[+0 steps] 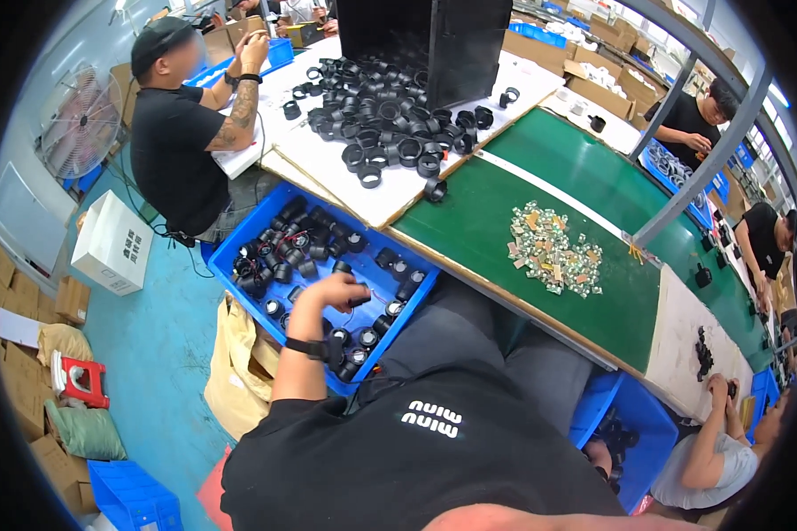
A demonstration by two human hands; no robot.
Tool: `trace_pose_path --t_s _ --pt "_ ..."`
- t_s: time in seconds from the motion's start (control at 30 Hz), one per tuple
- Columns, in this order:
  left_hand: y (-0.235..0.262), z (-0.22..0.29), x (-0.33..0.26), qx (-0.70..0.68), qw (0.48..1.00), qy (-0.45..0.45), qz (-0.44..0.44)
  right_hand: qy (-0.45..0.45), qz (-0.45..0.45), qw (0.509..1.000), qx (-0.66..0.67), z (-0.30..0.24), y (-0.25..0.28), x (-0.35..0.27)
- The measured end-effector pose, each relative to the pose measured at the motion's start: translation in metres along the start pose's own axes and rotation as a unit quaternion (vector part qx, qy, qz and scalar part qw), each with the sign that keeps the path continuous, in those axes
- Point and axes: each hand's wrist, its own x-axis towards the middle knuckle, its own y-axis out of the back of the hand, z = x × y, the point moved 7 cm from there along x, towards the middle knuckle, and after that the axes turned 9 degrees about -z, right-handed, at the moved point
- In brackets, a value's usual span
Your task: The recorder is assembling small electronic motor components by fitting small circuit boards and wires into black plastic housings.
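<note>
My left hand is over a blue bin on my left, its fingers closed round a small black cylindrical part. Below it in the bin lie several black cylindrical parts, some with thin red wires and some with pale round ends. Down at my right side, my right hand reaches into a second blue bin among black parts. The fingers of that hand are hidden, so its grip does not show.
Ahead, a heap of black rings spills from a black box on a white table. Small circuit boards are piled on the green bench. One person stands at the left; others work along the right. A cloth sack sits beside the left bin.
</note>
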Motion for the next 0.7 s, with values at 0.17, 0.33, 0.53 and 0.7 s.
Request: trace_pose_path --t_s 0.17,0.33,0.53,0.7 --pt "-0.002 0.14 -0.093 -0.096 0.947 -0.269 -0.149 -0.039 0.116 0.986 -0.11 0.013 0.044 0.032" --pt "-0.034 0.258 -0.077 -0.274 0.732 -0.548 -0.299 -0.068 0.21 0.954 -0.2 0.068 0.135 0.051" --pt "-0.065 0.351 -0.036 -0.379 0.674 -0.531 -0.346 -0.027 0.225 0.965 -0.132 -0.061 0.191 -0.085" --pt "-0.09 0.44 0.008 -0.438 0.614 -0.514 -0.409 -0.04 0.208 0.975 0.066 -0.056 0.209 -0.125"
